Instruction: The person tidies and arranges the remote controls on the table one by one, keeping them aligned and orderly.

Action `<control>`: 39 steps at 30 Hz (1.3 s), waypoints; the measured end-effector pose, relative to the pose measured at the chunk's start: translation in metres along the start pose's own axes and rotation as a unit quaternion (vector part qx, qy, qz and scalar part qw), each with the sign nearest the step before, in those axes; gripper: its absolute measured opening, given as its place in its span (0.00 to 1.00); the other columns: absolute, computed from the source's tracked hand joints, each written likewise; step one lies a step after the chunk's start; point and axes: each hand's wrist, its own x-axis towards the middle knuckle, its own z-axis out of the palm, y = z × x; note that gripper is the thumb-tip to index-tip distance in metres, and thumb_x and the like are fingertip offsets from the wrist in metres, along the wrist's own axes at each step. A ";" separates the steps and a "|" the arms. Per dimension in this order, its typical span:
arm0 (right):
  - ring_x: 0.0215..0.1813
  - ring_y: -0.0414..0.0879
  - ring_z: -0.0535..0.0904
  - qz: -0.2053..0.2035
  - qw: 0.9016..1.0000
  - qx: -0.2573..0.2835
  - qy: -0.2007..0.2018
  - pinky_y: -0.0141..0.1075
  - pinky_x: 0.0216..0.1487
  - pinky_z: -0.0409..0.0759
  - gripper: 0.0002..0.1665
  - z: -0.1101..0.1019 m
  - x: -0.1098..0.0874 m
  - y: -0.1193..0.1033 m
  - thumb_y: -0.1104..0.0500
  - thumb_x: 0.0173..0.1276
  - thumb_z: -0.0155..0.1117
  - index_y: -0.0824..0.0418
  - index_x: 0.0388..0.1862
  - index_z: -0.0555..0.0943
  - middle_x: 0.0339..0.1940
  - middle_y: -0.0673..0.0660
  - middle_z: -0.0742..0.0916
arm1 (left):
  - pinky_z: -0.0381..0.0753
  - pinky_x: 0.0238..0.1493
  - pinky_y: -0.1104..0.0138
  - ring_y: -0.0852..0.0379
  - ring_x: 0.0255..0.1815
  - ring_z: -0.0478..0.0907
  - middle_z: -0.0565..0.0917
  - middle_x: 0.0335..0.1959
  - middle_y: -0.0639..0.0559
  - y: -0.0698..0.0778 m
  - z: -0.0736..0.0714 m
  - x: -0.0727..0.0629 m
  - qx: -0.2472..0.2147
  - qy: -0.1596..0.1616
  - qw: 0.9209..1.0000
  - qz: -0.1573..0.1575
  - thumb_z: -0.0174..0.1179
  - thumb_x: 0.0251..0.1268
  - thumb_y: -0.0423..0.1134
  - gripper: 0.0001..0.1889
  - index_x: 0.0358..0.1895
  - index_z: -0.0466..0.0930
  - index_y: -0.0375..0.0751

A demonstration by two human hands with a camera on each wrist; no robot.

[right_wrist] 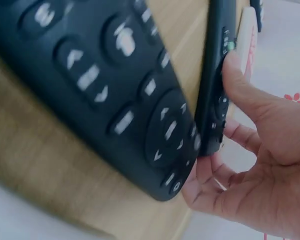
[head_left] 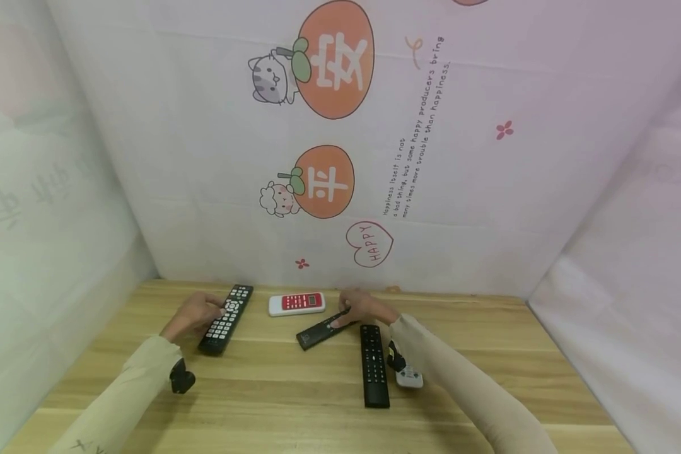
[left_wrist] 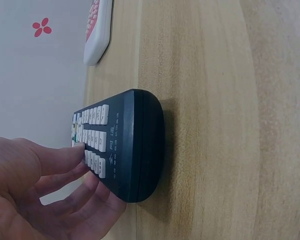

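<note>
The left hand (head_left: 200,310) has its grip clamped on a white-buttoned remote (head_left: 220,333) (far left on the desk (head_left: 261,403)), the right hand (head_left: 363,307) on a plainer remote (head_left: 316,334).

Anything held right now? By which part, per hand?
Left hand: black remote with white buttons, by its long left edge, thumb on the buttons. Right hand: middle black remote, by its right-hand end, thumb on its button face.

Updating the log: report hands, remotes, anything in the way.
Left hand grips white-buttoned remote. Right hand grips shorter black remote. Long black remote close to right hand, possible snag.
</note>
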 end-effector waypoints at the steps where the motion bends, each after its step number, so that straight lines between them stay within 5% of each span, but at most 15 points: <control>1: 0.49 0.47 0.73 0.002 1.000 0.000 -0.005 0.43 0.53 0.78 0.22 0.000 0.001 0.002 0.46 0.65 0.78 0.57 0.45 0.80 0.48 0.54 0.81 | 0.86 0.44 0.55 0.41 0.47 0.81 0.81 0.55 0.24 0.000 0.000 0.000 -0.001 -0.001 1.000 -0.002 0.59 0.72 0.32 0.22 0.63 0.77 0.21; 9: 0.46 0.45 0.78 -0.013 0.998 0.006 -0.055 0.36 0.42 0.83 0.21 -0.008 0.004 0.010 0.47 0.67 0.77 0.56 0.48 0.79 0.51 0.54 0.83 | 0.85 0.45 0.56 0.41 0.48 0.81 0.81 0.55 0.24 -0.002 0.001 0.000 -0.009 -0.006 1.000 -0.006 0.59 0.72 0.32 0.22 0.64 0.77 0.21; 16: 0.53 0.48 0.81 -0.012 0.994 0.056 -0.096 0.39 0.48 0.88 0.18 -0.017 0.001 0.020 0.56 0.66 0.78 0.58 0.51 0.84 0.63 0.62 0.83 | 0.87 0.45 0.55 0.41 0.47 0.82 0.81 0.55 0.24 -0.001 -0.001 -0.003 -0.018 -0.018 1.000 -0.001 0.58 0.72 0.32 0.23 0.65 0.75 0.20; 24: 0.55 0.50 0.82 -0.043 0.996 0.059 -0.050 0.48 0.63 0.81 0.18 -0.024 0.006 0.034 0.54 0.66 0.77 0.61 0.50 0.86 0.51 0.57 0.88 | 0.86 0.43 0.57 0.42 0.47 0.82 0.81 0.55 0.25 0.001 -0.002 -0.002 -0.025 -0.023 0.999 -0.008 0.57 0.74 0.32 0.23 0.66 0.74 0.20; 27: 0.56 0.51 0.82 -0.023 0.993 0.106 -0.041 0.51 0.66 0.79 0.24 -0.029 0.005 0.038 0.51 0.66 0.77 0.61 0.56 0.84 0.53 0.56 0.88 | 0.86 0.44 0.57 0.42 0.48 0.81 0.81 0.56 0.25 0.001 -0.003 -0.001 -0.022 -0.023 0.999 -0.012 0.56 0.74 0.33 0.23 0.67 0.74 0.21; 34: 0.57 0.56 0.83 -0.028 0.967 0.251 -0.033 0.55 0.68 0.77 0.23 -0.040 -0.001 0.045 0.54 0.68 0.75 0.62 0.57 0.83 0.54 0.59 0.88 | 0.86 0.41 0.58 0.42 0.46 0.82 0.81 0.54 0.25 0.000 -0.002 -0.003 -0.021 -0.022 0.999 -0.010 0.56 0.73 0.31 0.23 0.65 0.74 0.19; 39: 0.60 0.55 0.84 -0.027 0.932 0.363 0.011 0.58 0.70 0.77 0.34 -0.045 -0.006 0.041 0.57 0.70 0.74 0.66 0.71 0.75 0.67 0.66 0.81 | 0.86 0.40 0.58 0.43 0.45 0.82 0.82 0.52 0.26 0.002 -0.002 -0.005 -0.022 -0.015 1.000 -0.002 0.56 0.74 0.32 0.23 0.65 0.74 0.19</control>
